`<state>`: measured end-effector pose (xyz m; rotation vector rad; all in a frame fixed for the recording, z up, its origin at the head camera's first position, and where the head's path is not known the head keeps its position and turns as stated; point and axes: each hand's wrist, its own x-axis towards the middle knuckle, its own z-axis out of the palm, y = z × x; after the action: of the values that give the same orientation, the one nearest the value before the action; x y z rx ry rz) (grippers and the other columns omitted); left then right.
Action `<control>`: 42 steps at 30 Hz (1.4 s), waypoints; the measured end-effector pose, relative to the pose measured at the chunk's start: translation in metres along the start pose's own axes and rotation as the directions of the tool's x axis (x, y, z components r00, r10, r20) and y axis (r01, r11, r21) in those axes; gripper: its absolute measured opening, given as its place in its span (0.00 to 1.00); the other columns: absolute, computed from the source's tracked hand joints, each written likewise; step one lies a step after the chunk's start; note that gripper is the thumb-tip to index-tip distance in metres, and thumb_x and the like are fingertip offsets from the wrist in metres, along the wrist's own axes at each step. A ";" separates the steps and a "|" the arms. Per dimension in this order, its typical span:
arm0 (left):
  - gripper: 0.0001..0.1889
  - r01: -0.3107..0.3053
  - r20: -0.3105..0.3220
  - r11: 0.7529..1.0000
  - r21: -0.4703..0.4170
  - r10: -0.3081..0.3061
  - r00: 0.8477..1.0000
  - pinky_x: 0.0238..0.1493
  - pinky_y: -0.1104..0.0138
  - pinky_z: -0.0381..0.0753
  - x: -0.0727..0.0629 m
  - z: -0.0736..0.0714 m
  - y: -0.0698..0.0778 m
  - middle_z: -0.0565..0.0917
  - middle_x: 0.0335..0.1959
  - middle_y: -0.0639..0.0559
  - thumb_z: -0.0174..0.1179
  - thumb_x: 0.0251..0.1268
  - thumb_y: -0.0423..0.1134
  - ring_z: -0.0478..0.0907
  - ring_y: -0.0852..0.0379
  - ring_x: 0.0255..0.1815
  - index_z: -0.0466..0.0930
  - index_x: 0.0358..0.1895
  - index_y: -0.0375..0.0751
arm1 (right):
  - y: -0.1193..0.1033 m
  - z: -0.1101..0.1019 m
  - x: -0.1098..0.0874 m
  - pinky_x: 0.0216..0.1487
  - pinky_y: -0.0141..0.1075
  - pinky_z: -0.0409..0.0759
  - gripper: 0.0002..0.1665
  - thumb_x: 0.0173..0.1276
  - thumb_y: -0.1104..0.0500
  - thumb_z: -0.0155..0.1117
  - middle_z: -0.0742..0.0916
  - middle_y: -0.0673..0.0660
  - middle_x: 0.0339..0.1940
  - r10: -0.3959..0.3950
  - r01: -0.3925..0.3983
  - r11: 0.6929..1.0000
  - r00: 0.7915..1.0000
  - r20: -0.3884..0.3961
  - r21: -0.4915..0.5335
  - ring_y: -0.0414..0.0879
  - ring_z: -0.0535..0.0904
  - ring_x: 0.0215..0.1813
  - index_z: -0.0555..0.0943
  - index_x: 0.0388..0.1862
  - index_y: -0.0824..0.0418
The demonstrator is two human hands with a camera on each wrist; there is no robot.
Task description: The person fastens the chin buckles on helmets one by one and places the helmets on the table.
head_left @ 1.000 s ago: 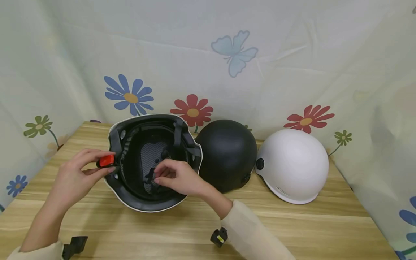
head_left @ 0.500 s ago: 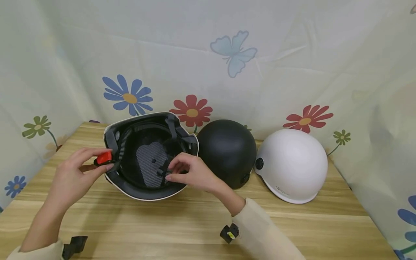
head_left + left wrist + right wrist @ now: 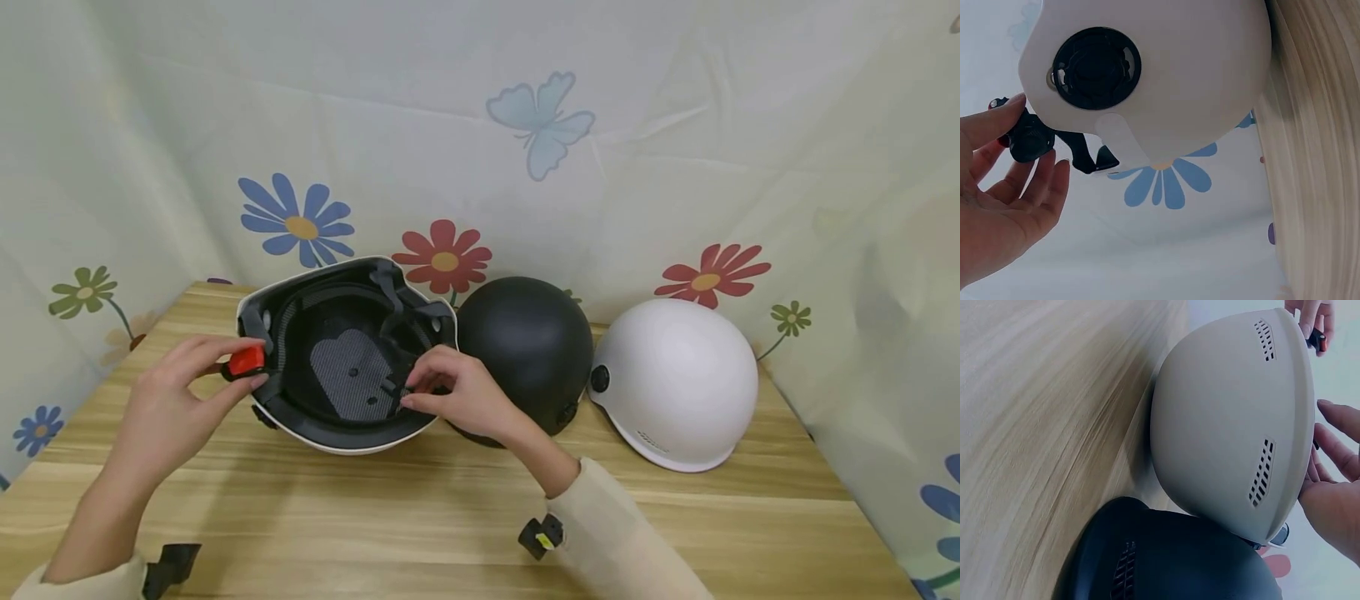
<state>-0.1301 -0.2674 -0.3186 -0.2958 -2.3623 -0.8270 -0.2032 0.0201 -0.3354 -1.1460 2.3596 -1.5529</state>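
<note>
An upturned white helmet shows its black lining, patterned pad and chin straps in the head view. At its left rim my left hand pinches a red-and-black chin strap buckle between thumb and fingers. The left wrist view shows that buckle joined to a strap beside the helmet's round black side knob. Over the right part of the opening, my right hand pinches a small black strap clip, partly covered by the fingertips. The two strap ends are apart.
Right of the upturned helmet stands a black helmet, close against it, dome up. Beyond it sits another white helmet, also dome up. All rest on a wooden table before a flower-print curtain.
My right hand has moved right with the strap clip, away from the helmet's middle. The helmet has shifted slightly up and left and tipped. My left hand keeps its pinch on the buckle.
</note>
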 end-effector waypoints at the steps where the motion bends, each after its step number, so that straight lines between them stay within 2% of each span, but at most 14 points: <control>1: 0.22 -0.013 -0.004 1.000 0.002 0.013 1.000 0.36 0.83 0.64 0.001 0.000 0.001 0.79 0.38 0.48 0.71 0.40 0.26 0.66 0.77 0.37 0.81 0.45 0.38 | 0.000 0.000 0.000 0.37 0.30 0.77 0.08 0.54 0.66 0.69 0.78 0.55 0.35 -0.001 0.001 1.000 1.000 -0.008 -0.010 0.38 0.75 0.35 0.80 0.34 0.66; 8: 0.25 -0.082 -0.013 0.997 0.015 0.082 0.997 0.33 0.83 0.66 0.005 0.000 0.008 0.80 0.36 0.48 0.72 0.34 0.23 0.66 0.77 0.33 0.81 0.44 0.36 | -0.005 -0.004 -0.001 0.37 0.32 0.77 0.13 0.52 0.66 0.71 0.78 0.56 0.34 -0.017 0.013 0.998 0.998 -0.063 -0.053 0.44 0.76 0.35 0.79 0.36 0.65; 14: 0.25 -0.131 0.019 0.991 -0.010 0.131 0.991 0.32 0.86 0.69 0.008 0.001 0.016 0.80 0.36 0.50 0.72 0.32 0.22 0.68 0.75 0.33 0.81 0.43 0.36 | -0.006 -0.007 0.000 0.39 0.33 0.78 0.16 0.50 0.65 0.72 0.78 0.56 0.35 -0.028 0.015 0.995 0.992 -0.126 -0.103 0.45 0.76 0.36 0.78 0.37 0.65; 22: 0.24 -0.147 0.041 0.989 -0.003 0.147 0.988 0.27 0.85 0.70 0.010 0.006 0.021 0.80 0.36 0.51 0.73 0.33 0.23 0.70 0.70 0.32 0.81 0.42 0.38 | -0.004 -0.009 0.001 0.39 0.32 0.78 0.14 0.49 0.63 0.73 0.78 0.54 0.35 -0.050 0.025 0.992 0.980 -0.195 -0.127 0.44 0.77 0.35 0.80 0.35 0.64; 31: 0.22 -0.126 0.057 0.992 -0.025 0.127 0.990 0.25 0.85 0.71 0.009 0.011 0.024 0.80 0.36 0.49 0.72 0.36 0.24 0.71 0.63 0.33 0.81 0.42 0.38 | -0.006 -0.012 0.001 0.39 0.34 0.78 0.15 0.51 0.63 0.72 0.79 0.55 0.36 -0.046 0.015 0.987 0.980 -0.194 -0.158 0.44 0.77 0.35 0.82 0.39 0.65; 36: 0.22 -0.114 0.077 0.993 -0.041 0.117 0.990 0.26 0.85 0.71 0.008 0.013 0.024 0.80 0.37 0.47 0.71 0.38 0.24 0.73 0.58 0.33 0.81 0.43 0.38 | -0.006 -0.013 0.001 0.38 0.37 0.78 0.15 0.50 0.63 0.73 0.78 0.54 0.36 -0.064 0.026 0.982 0.976 -0.206 -0.186 0.44 0.76 0.34 0.82 0.37 0.66; 42: 0.22 -0.128 0.072 0.990 -0.060 0.132 0.989 0.26 0.84 0.72 0.006 0.017 0.023 0.80 0.37 0.48 0.71 0.37 0.24 0.74 0.61 0.33 0.81 0.43 0.38 | -0.007 -0.013 0.001 0.35 0.36 0.76 0.14 0.49 0.62 0.74 0.76 0.52 0.35 -0.062 0.013 0.976 0.974 -0.219 -0.216 0.44 0.73 0.33 0.81 0.34 0.65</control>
<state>-0.1345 -0.2388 -0.3143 -0.5069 -2.3640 -0.8330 -0.2059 0.0279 -0.3227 -1.1121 2.7241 -1.5457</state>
